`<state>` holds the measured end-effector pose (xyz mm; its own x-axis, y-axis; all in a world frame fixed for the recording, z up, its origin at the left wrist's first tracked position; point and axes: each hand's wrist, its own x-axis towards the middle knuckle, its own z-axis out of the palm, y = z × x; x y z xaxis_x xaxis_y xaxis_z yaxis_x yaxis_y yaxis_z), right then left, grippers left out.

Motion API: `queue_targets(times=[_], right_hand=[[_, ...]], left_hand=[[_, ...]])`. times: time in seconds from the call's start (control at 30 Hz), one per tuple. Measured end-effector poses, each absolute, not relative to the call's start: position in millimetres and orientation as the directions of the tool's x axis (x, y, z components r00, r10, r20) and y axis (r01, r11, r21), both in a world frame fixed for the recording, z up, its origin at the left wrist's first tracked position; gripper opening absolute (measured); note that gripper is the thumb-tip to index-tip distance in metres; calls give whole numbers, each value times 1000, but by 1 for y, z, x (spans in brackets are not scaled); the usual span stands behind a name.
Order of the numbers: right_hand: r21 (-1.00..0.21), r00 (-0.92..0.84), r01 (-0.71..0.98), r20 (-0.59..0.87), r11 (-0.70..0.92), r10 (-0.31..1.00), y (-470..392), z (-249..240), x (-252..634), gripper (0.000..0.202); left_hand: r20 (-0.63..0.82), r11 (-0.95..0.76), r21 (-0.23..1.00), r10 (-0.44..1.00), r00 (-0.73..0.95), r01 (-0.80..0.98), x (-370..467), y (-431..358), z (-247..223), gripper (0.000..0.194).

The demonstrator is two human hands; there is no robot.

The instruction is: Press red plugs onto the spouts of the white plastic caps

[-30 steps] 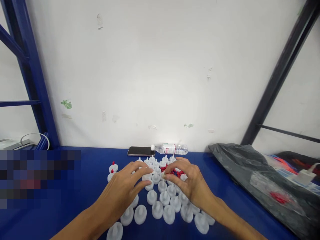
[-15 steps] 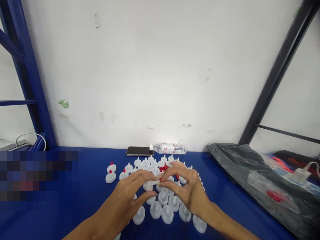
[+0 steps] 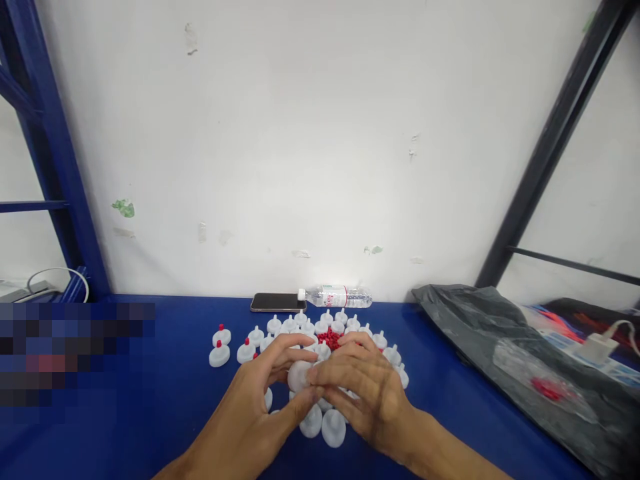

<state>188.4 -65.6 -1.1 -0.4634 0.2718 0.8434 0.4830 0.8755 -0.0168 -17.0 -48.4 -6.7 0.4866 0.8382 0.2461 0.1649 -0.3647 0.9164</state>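
My left hand [image 3: 263, 400] is closed around a white plastic nozzle cap [image 3: 297, 377], fingers above it and thumb below, with its round base turned toward the left palm. On the nozzle end, the bent fingers of my right hand [image 3: 367, 385] press together, somewhat blurred. They cover the tip, so any red piece there is hidden. Several similar white nozzle caps [image 3: 333, 429] stand around and under both hands. Behind the right fingers lies a pile of small red tip caps [image 3: 329, 339]. To the left stand a few white caps with red tips [image 3: 219, 354].
A black phone [image 3: 278, 303] and a clear plastic bottle [image 3: 337, 296] lie by the wall on the blue table [image 3: 170, 373]. At right is dark plastic sheeting [image 3: 465, 327] with a clear bag of red pieces [image 3: 547, 387] and a power strip with a charger [image 3: 600, 347].
The white nozzle cap has tilted in my left hand. My right hand has moved left and closed over its nozzle, and the red bit seen at those fingertips is now covered.
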Motion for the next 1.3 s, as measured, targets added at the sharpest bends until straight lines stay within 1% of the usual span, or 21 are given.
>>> queue_targets(times=[0.07,0.17,0.27,0.33,0.43,0.57,0.7,0.8,0.93,1.0,1.03,1.1,1.17,1.2,1.3], right_hand=[[38,-501,478,833,877,237,-66,-3,189,18],[79,-538,502,808,861,239,-66,-7,188,16],[112,-566,498,794,860,224,-66,-11,187,20],[134,-575,490,792,862,204,-66,-11,187,22],[159,-593,500,779,851,203,-66,-7,189,22],[151,-553,524,809,839,199,-63,0,196,24],[151,-509,582,834,799,213,-57,5,205,26],[155,-488,632,841,759,235,-52,6,213,25],[128,-458,697,837,705,300,-47,6,219,25],[111,-430,729,842,676,326,-44,6,221,24],[95,-411,744,845,661,341,-43,6,221,23],[44,-369,775,841,630,395,-39,5,223,22],[-26,-332,809,804,588,493,-34,3,226,21],[-62,-319,828,766,557,559,-31,1,229,21],[-144,-282,887,584,439,761,-21,-7,237,20]], left_hand=[[220,-323,937,840,495,131,-14,-50,-3,42],[227,-285,957,841,491,45,-10,-48,-3,40],[196,-192,979,824,531,-64,-10,-46,-7,44],[188,-164,982,811,554,-94,-12,-44,-9,48],[203,-181,979,833,514,-93,-16,-38,-9,48],[171,-183,983,894,413,-12,-25,-23,-2,38],[96,-128,989,940,327,79,-34,-14,7,43],[102,-132,988,950,295,83,-35,-12,5,39],[111,-147,986,928,357,76,-33,-9,-6,28],[139,-168,985,922,362,49,-31,-6,-11,21],[154,-182,982,918,364,42,-30,-5,-12,20],[152,-198,977,908,391,82,-29,-4,-13,25],[134,-229,957,894,428,179,-29,-5,-14,29],[138,-262,937,885,445,230,-28,-6,-14,27],[188,-394,852,845,500,346,-28,-8,-16,19]])
